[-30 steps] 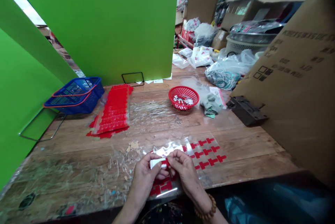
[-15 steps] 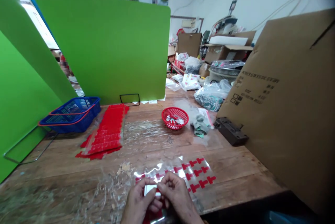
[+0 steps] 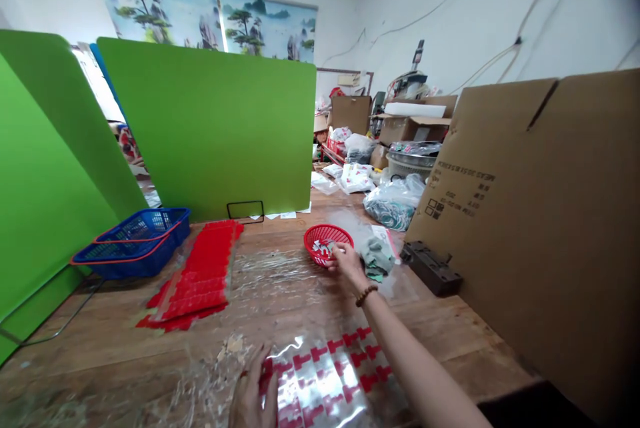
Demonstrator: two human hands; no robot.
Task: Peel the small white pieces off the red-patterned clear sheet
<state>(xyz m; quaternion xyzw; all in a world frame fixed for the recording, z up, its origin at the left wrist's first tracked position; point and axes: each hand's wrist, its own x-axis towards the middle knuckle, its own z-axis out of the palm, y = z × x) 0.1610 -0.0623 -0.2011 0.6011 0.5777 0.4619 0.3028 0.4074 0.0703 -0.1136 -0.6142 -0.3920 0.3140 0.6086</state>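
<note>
My left hand (image 3: pixel 253 391) lies at the left edge of a clear plastic sheet (image 3: pixel 320 381) printed with rows of red T-shaped marks. Its fingers are stretched out, with the thumb apart. My right hand (image 3: pixel 347 265) reaches forward to a small round red basket (image 3: pixel 313 256). Small white pieces (image 3: pixel 323 248) lie in the basket, and my right fingertips are bent together at its right side, over them. Whatever may be between those fingertips is too small to make out. A beaded bracelet (image 3: pixel 367 295) circles my right wrist.
A stack of red sheets (image 3: pixel 197 275) lies left of the middle, beside blue baskets (image 3: pixel 135 251). A grey-green cloth (image 3: pixel 377 258) and a dark metal block (image 3: pixel 433 268) are at the right. Green panels (image 3: pixel 215 135) and a cardboard sheet (image 3: pixel 525 215) border the table.
My hands have parted. The right one has moved from the sheet out to the red basket; the left has come down on the sheet's edge, without the white piece it was holding. The view has tilted up.
</note>
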